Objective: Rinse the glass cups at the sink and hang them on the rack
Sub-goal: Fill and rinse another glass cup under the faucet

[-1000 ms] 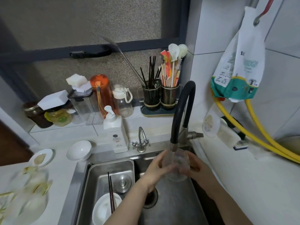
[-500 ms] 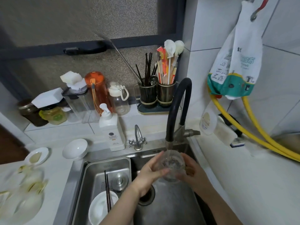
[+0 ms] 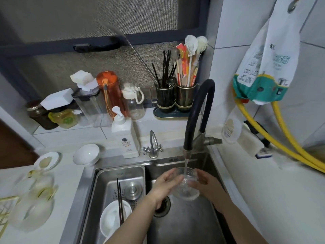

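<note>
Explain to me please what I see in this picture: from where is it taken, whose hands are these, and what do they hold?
The picture comes from a wide-angle camera worn on a person's head, looking forward and down, so the two bare arms reaching in from below belong to that person. There is no machine here.

The left hand and the right hand together hold a clear glass cup, one on each side, over the right basin of a steel sink. Water runs into the cup from the black curved tap.

In the left basin lie a white bowl and dark chopsticks. On the counter to the left stand more glass cups, blurred here, and a small white bowl. Behind the sink are a soap bottle, jars and a utensil holder.
</note>
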A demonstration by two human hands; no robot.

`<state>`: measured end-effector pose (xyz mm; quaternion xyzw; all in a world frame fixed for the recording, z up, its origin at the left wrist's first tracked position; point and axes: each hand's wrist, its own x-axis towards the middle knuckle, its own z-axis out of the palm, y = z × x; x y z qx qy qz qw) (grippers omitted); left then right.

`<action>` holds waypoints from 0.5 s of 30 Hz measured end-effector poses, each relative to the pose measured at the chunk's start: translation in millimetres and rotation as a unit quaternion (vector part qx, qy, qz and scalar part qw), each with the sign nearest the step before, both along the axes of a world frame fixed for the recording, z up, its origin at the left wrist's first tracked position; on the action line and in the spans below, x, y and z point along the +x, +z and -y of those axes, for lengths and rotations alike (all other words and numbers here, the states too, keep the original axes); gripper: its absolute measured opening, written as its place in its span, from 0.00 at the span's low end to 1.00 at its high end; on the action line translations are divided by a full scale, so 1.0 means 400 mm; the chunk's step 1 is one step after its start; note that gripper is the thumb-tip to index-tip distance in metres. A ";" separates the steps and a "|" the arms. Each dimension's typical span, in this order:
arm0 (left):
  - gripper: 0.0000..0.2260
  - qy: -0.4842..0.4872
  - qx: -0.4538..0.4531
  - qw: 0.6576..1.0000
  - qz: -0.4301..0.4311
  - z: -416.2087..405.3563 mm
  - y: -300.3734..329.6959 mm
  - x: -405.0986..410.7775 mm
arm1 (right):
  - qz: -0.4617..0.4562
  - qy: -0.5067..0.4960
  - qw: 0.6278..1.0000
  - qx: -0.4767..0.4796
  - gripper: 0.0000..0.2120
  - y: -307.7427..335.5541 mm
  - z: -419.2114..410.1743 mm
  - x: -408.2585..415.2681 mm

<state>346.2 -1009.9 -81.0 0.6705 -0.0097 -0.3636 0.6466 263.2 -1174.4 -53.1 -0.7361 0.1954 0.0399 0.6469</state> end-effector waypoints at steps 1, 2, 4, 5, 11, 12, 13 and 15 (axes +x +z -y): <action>0.30 0.021 0.012 1.000 -0.006 0.002 0.001 -0.001 | -0.025 -0.005 1.000 0.004 0.13 -0.007 -0.003 0.011; 0.29 0.040 0.017 0.999 -0.013 0.007 0.006 -0.001 | -0.052 -0.011 0.999 0.006 0.11 -0.009 -0.007 0.023; 0.28 0.071 0.028 0.997 -0.020 0.020 0.010 0.002 | -0.087 -0.019 0.996 0.022 0.11 -0.007 -0.010 0.042; 0.27 0.084 0.043 0.995 -0.023 0.028 0.015 0.004 | -0.095 -0.022 0.995 0.033 0.12 -0.003 -0.009 0.050; 0.38 0.060 0.175 0.983 0.010 0.043 0.019 0.042 | -0.160 -0.039 0.985 0.054 0.37 -0.012 0.015 0.087; 0.40 0.047 0.189 0.981 0.024 0.042 0.024 0.045 | -0.172 -0.040 0.983 0.058 0.40 -0.014 0.017 0.091; 0.42 0.037 0.202 0.978 0.034 0.040 0.028 0.050 | -0.180 -0.043 0.980 0.072 0.39 -0.017 0.018 0.090; 0.48 0.007 0.233 0.971 0.046 0.037 0.036 0.057 | -0.191 -0.047 0.973 0.120 0.32 -0.022 0.018 0.084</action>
